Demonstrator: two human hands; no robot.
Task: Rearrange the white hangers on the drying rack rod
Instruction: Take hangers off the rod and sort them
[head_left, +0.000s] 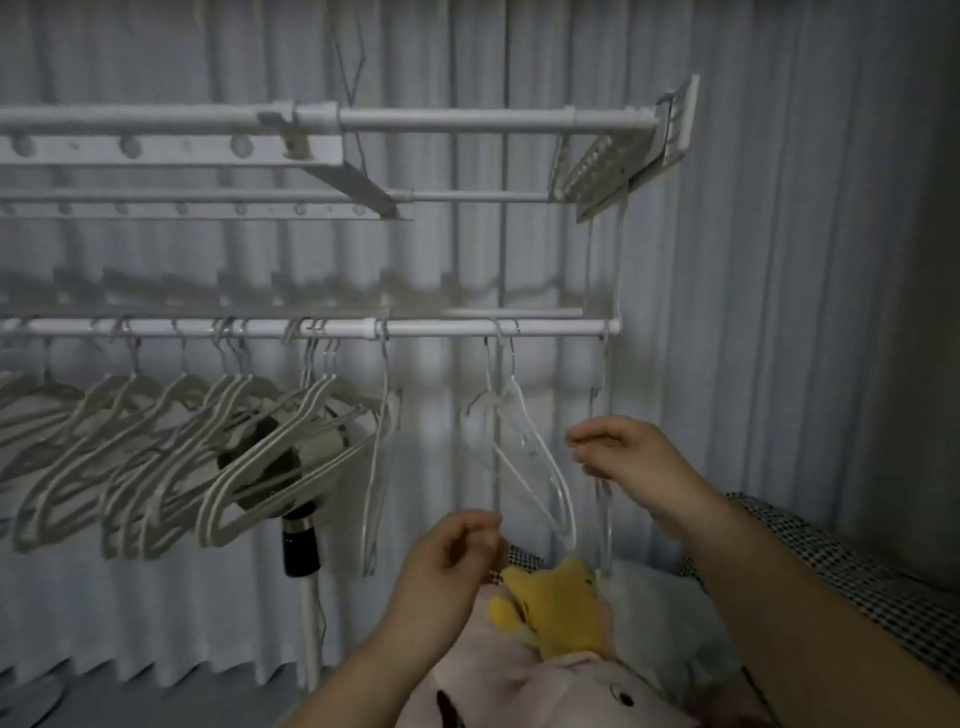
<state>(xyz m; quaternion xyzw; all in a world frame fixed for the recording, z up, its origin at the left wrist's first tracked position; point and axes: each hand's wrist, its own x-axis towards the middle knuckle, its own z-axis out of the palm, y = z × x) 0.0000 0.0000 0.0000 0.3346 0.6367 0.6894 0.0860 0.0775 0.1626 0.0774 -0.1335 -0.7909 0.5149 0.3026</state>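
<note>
Dim room, pale pleated curtain (779, 260) filling the whole background. In front of it a white drying rack (457, 120), upper bars running across the top, a lower rod (441, 327) level across the middle, ending right of centre.

Far left to centre-left on the rod: a bunch of hangers (171, 467), white, crowded hook to hook, all tilted with lower ends swung to the left, overlapping one another. Behind the right edge of the bunch, a fan (300, 551) on a white pole with a black collar, its dark round head partly hidden by the hangers.

Just right of the bunch, a lone hanger (375, 467), seen nearly edge-on, hanging straight down from the rod, apart from its neighbours.

Further right, after a gap along the rod, a pair of hangers (519, 402), hooks close together, bodies crossing, pale and partly see-through against the curtain.

Below the pair, left hand (452, 556), raised, fingers curled inward with fingertips near the thumb; too blurred to tell whether pinching a hanger's lower edge or holding nothing.

At the rod's right tip, an end hanger (603, 512), edge-on, hanging straight down. Right hand (623, 452) level with its middle, thumb and fingers closed around it in a pinch, the hanger's lower part showing beneath the hand.

Along the bottom, between the forearms, a yellow toy (556, 608) lying on a pink toy (519, 691). At lower right, checked fabric (857, 582) beneath the right forearm.
</note>
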